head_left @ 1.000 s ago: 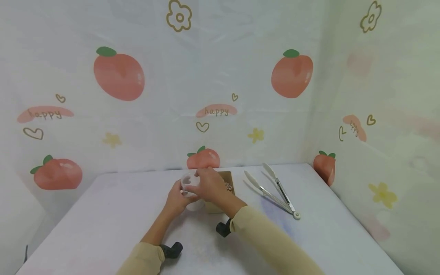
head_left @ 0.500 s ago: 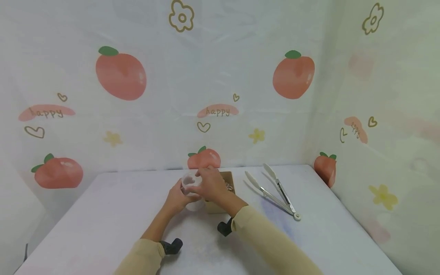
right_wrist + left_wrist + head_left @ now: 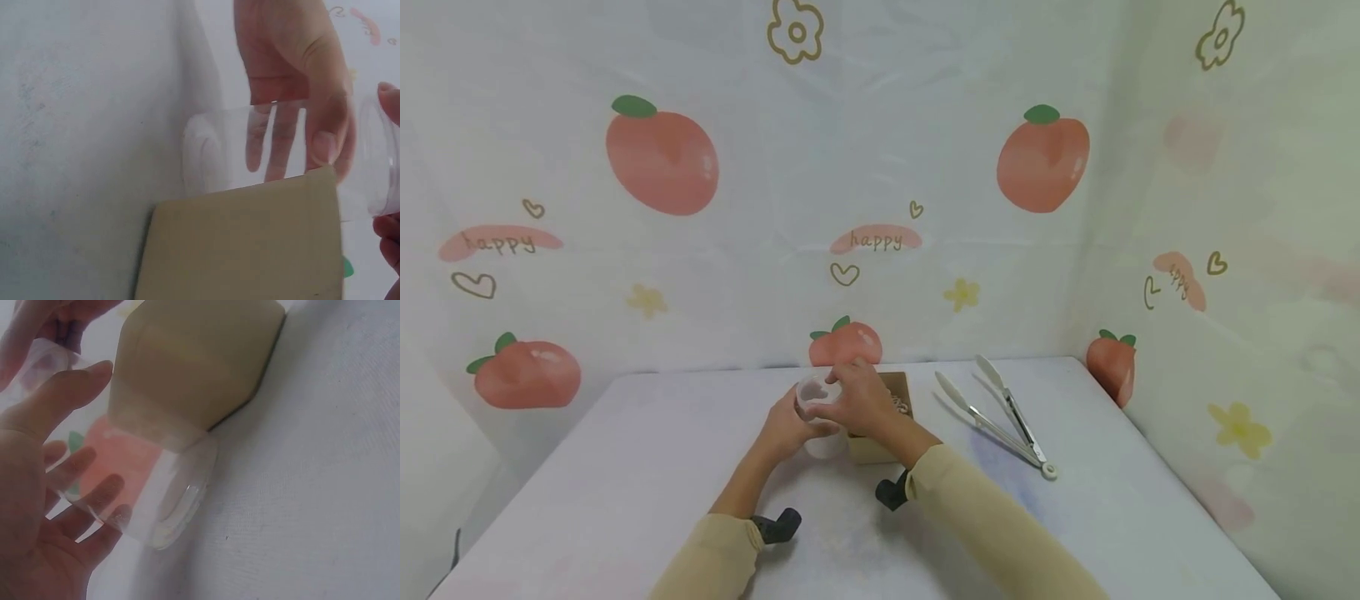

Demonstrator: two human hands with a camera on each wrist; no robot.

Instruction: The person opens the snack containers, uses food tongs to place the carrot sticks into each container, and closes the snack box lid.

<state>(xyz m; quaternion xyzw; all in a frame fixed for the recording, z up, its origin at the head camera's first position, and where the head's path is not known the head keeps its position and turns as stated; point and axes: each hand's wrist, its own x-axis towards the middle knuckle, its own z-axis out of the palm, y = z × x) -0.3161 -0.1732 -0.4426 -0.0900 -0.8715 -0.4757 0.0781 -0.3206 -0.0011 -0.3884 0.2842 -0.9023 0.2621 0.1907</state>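
Observation:
A clear plastic jar (image 3: 159, 487) stands upright on the table, left of a tan box (image 3: 874, 451). My left hand (image 3: 785, 431) wraps its fingers and thumb around the side of the jar. At the jar's top, my right hand (image 3: 863, 403) pinches the rim or lid (image 3: 382, 156) between thumb and fingers; which of the two cannot be told. In the right wrist view the box (image 3: 244, 244) stands close beside the jar. Small light-coloured pieces (image 3: 898, 404) lie inside the box, partly hidden by my right hand.
White-tipped metal tongs (image 3: 1013, 421) lie spread apart on the table (image 3: 1120, 500), right of the box. A fruit-printed white cloth (image 3: 760, 200) hangs behind the table and along its right side.
Both hands stay at the jar with almost the same grip. The head view has shifted only slightly.

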